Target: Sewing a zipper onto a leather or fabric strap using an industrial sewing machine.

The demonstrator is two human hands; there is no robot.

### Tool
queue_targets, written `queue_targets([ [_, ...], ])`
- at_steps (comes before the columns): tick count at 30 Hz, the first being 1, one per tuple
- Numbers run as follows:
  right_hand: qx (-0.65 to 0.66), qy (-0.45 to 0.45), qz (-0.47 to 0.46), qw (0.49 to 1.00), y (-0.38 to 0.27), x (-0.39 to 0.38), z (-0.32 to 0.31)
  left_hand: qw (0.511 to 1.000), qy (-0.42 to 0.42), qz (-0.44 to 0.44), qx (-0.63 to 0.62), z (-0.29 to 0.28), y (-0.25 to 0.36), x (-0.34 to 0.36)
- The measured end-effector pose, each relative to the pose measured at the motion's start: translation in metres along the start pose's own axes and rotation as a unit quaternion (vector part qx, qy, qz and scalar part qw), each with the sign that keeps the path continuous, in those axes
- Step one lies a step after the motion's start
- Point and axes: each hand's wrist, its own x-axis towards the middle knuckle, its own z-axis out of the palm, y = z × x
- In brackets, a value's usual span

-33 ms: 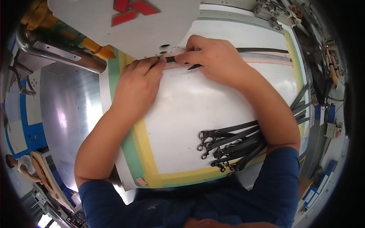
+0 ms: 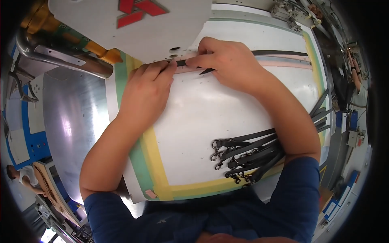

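Note:
My left hand [image 2: 148,89] has its fingers bent over a black strap [image 2: 181,63] on a pink-edged guide strip [image 2: 283,62] across the white board [image 2: 194,109], with fingertips pressing the strap. My right hand [image 2: 231,65] pinches the same area of strap just right of it, with a short dark tip [image 2: 206,71] poking out below the fingers. A long black strap [image 2: 283,53] runs rightward from behind my right hand along the strip. Several black straps with metal snap hooks [image 2: 243,148] lie in a pile on the board, partly under my right forearm.
A white machine head with red emblem [image 2: 142,32] overhangs the board. A metal tube [image 2: 77,60] and yellow fitting [image 2: 109,53] stand upper left, beside a steel plate [image 2: 69,133]. Another person [image 2: 24,178] works at lower left; a clamp mechanism [image 2: 283,14] sits upper right.

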Motion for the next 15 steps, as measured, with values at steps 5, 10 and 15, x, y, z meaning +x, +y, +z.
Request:
queue_targets([
  [5,-0.009,0.001,-0.015,1.000,-0.0007,0.0014,0.0012,1.000,-0.005,0.004,0.029,-0.0023,0.0026,-0.0006],
  [10,-0.040,-0.003,-0.015,0.999,-0.0018,0.0018,0.0010,0.998,-0.009,0.005,0.059,-0.0014,0.0044,-0.0023],
  [15,-0.061,-0.015,-0.022,0.998,-0.0070,0.0029,-0.0012,0.999,-0.018,0.006,0.050,0.0032,0.0014,-0.0032],
])
